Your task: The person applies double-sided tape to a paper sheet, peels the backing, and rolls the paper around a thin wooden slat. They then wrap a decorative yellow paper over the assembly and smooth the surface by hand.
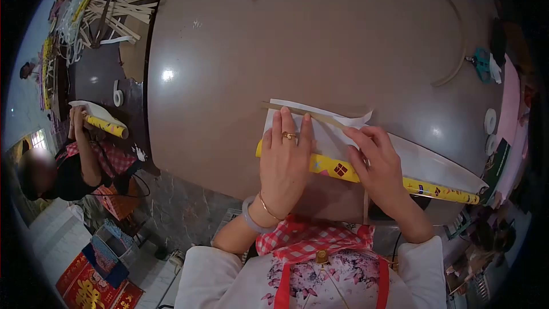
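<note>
A yellow patterned paper roll (329, 166) with a white inner side lies across the table in front of me. Along the far edge of its white sheet (331, 139) runs a thin brown strip (323, 116). My left hand (284, 157) lies flat with fingers stretched out, its fingertips pressing on the strip and sheet. My right hand (377, 166) rests over the roll, thumb and index finger apart, with the index fingertip at the strip's right part. Just beyond that fingertip, the sheet's edge (361, 120) curls up.
A long curved brown strip (457, 23) lies at the far right. Near the right edge are teal-handled clippers (485, 66) and white tape rolls (490, 120). Another person (86, 154) handles a similar yellow roll (106, 126) at the left table. Bundled strips (123, 14) lie beyond.
</note>
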Demonstrator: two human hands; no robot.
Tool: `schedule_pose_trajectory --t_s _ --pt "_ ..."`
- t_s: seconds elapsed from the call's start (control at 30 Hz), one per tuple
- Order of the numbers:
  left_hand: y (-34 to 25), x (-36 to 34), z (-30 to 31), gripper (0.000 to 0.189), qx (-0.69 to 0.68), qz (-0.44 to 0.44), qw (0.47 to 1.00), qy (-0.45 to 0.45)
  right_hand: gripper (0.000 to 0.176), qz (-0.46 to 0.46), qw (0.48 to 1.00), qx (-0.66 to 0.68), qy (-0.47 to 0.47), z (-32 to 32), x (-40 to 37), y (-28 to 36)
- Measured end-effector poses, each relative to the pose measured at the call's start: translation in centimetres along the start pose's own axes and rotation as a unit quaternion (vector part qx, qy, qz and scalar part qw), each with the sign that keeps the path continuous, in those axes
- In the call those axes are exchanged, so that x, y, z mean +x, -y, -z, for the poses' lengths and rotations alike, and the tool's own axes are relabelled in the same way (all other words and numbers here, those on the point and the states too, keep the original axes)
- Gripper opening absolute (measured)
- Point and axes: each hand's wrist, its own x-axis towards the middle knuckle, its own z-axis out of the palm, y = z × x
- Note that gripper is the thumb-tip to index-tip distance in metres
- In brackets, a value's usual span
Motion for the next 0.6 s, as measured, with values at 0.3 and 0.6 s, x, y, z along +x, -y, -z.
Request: schedule_pose_trajectory --t_s 0.3,0.6 --pt "0.0 0.1 0.0 0.043 0.008 0.007 1.000 -0.005 0.033 0.065 0.993 -0.098 0.024 0.3 1.0 0.5" --pt "-0.2 0.0 0.4 0.042 -0.021 0.020 0.999 -0.021 0.031 0.099 0.983 -0.152 0.003 -0.3 1.4 0.5"
